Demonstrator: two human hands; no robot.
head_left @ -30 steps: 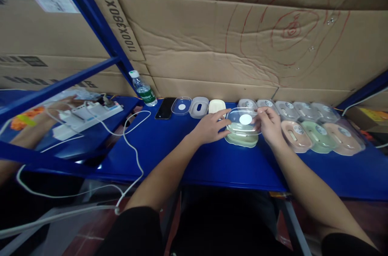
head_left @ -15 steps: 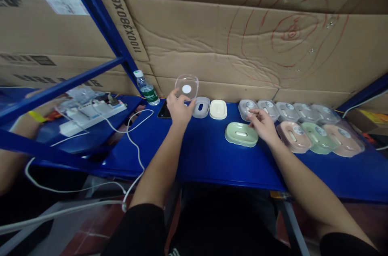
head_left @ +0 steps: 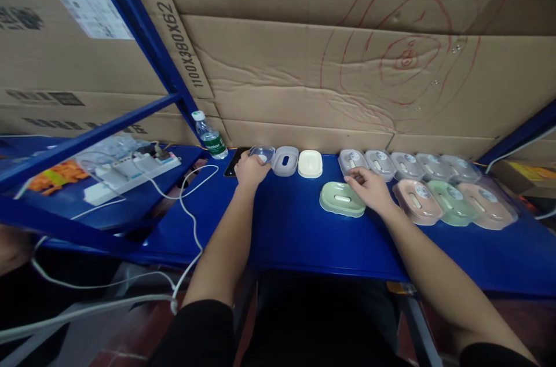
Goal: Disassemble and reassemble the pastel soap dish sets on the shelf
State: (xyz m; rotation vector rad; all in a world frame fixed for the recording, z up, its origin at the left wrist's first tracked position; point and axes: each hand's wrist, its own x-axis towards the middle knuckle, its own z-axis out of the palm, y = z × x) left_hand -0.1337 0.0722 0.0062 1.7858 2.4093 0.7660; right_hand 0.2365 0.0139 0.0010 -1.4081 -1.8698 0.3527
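My left hand (head_left: 252, 170) grips a clear plastic lid (head_left: 263, 153), low over the table at the edge of a dark phone (head_left: 234, 162). Just right of it sits a grey box part with an oval slot (head_left: 285, 161), then a cream square dish (head_left: 310, 164). My right hand (head_left: 368, 186) hovers between a lidded green box (head_left: 342, 198) and a row of grey lidded boxes (head_left: 353, 161). Its fingers are loosely bent, thumb a little apart from the forefinger, with nothing visible in them.
Pink lidded boxes (head_left: 417, 201) flank another green box (head_left: 454, 202) at the right. A water bottle (head_left: 212, 139) stands back left, near a white cable (head_left: 196, 222) and a power strip (head_left: 132, 176). Cardboard (head_left: 278, 60) walls the back. Blue frame bars (head_left: 130, 115) cross the left.
My left hand has lowered the clear lid from upright above the table to near its surface. The right hand has shifted slightly left and down in view. The camera view has tilted a little.
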